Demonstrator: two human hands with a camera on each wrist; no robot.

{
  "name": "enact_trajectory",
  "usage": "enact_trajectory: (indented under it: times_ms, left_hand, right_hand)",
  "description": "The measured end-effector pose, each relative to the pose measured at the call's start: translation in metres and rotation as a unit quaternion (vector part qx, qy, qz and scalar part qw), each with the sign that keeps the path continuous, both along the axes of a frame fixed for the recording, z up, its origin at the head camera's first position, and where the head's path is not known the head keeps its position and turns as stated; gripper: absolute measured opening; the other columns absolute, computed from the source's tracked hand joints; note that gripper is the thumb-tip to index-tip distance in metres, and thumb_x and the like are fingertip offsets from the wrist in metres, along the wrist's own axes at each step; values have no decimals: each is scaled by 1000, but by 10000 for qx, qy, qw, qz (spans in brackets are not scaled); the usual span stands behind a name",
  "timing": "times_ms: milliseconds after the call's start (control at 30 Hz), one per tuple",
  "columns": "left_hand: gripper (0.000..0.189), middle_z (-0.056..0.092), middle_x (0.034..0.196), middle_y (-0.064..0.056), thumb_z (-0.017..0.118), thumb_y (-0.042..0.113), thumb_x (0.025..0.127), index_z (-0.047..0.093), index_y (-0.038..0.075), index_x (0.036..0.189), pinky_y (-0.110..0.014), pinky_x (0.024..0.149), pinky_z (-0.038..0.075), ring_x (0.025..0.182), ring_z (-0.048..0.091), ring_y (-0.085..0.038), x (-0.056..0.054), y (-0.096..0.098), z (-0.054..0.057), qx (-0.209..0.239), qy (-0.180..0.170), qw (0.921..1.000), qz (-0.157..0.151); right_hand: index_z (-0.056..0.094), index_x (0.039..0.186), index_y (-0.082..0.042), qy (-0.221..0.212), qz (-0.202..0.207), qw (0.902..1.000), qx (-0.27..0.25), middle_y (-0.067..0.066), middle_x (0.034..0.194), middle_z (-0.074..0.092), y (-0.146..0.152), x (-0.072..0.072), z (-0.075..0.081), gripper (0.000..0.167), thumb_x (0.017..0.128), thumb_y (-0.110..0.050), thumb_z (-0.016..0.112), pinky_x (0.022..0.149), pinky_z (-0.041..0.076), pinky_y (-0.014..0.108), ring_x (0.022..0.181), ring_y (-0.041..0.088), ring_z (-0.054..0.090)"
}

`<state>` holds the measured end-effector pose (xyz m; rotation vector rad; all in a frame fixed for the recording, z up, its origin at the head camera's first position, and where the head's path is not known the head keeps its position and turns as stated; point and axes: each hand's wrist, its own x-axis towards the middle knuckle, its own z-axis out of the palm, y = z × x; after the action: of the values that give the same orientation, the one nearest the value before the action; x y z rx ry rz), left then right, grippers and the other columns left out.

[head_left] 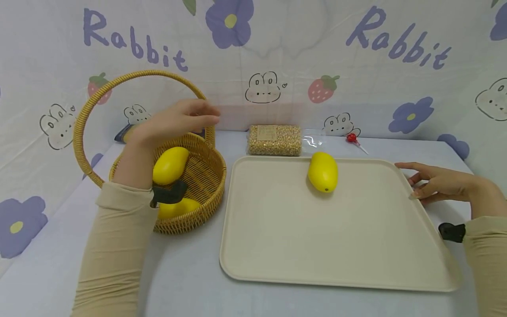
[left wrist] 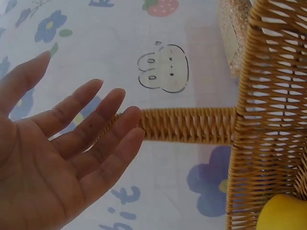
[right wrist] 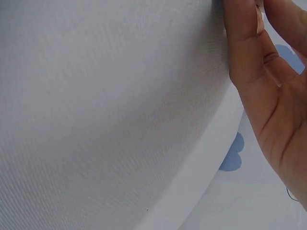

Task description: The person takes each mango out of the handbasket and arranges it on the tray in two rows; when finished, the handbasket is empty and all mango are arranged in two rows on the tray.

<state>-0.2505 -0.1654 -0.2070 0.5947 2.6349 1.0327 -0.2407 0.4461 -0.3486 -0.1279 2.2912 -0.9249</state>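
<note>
Yellow mango (head_left: 322, 171), plain beige tray (head_left: 317, 237)

Creased beige sleeves (head_left: 112, 248) meet small black wrist pieces (head_left: 171, 193).

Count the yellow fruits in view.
3: one fruit on the tray near its far edge, and two in the basket, one farther back, one nearer the front. More may be hidden behind the left arm.
</note>
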Motion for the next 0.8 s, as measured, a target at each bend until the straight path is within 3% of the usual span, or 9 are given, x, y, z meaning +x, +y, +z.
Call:
enact_trajectory:
  times_ms: [267, 467, 633, 800]
  left_hand:
    - [50, 55, 139, -12, 50, 44, 100, 54, 11, 137, -52, 116, 37, 127, 48, -30, -14, -20, -14, -54, -158, 9993, 328]
    - [54, 51, 141, -15, 53, 44, 99, 49, 7, 138, -56, 118, 34, 131, 45, -33, -22, -36, -26, 144, -511, 9959, 738]
    - [51, 48, 145, -14, 52, 39, 101, 48, 7, 140, -53, 118, 35, 132, 45, -33, -28, -44, -34, 348, -671, 9932, 890]
    - [52, 47, 148, -13, 52, 40, 101, 46, 10, 144, -54, 118, 34, 135, 45, -33, -34, -53, -42, 179, -779, 9916, 1017]
  right_hand:
    - [3, 159, -33, 11, 37, 10000, -67, 25, 141, 33, -1, 1, -1, 94, 92, -16, 66, 87, 57, 26, 102, 6, 57]
    - [0, 159, -31, 2, 12, 10000, -35, 27, 142, 32, -3, 2, 1, 95, 92, -17, 66, 88, 57, 27, 103, 8, 57]
    - [0, 159, -33, 24, 28, 10000, -43, 28, 142, 31, -3, 2, 1, 95, 93, -16, 66, 88, 57, 27, 103, 8, 57]
    - [2, 158, -35, 29, 34, 10000, -41, 27, 142, 32, -2, 2, 1, 94, 92, -17, 66, 88, 56, 27, 104, 7, 56]
